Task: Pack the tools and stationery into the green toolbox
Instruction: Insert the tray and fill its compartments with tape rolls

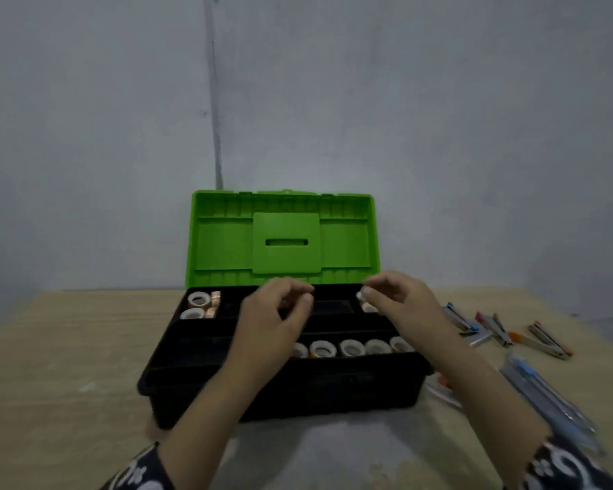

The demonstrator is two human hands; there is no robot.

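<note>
Green toolbox (284,238), lid up, at the desk's (68,348) far middle edge; tape rolls (351,347) along the black tray's near row, more in its far-left corner. Left hand (273,313) and right hand (397,295) over the tray, fingers loosely curled; holding anything: cannot tell. Staplers (489,325) and pens (545,394) unpacked at the right edge; risk: pens rolling off if a sleeve brushes them.

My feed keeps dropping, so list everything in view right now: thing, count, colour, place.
toolbox: one, black base, table centre
lid: one, green, raised open behind
tape rolls: at least five, whitish, front row of tray
tape rolls, back left: two whitish, copper-coloured ones beside
staplers: about three, mixed colours, table right
clear packs: blurred, bluish, near right edge
table: one, light wood
left hand: over tray centre, fingers curled
right hand: over tray's back right
</note>
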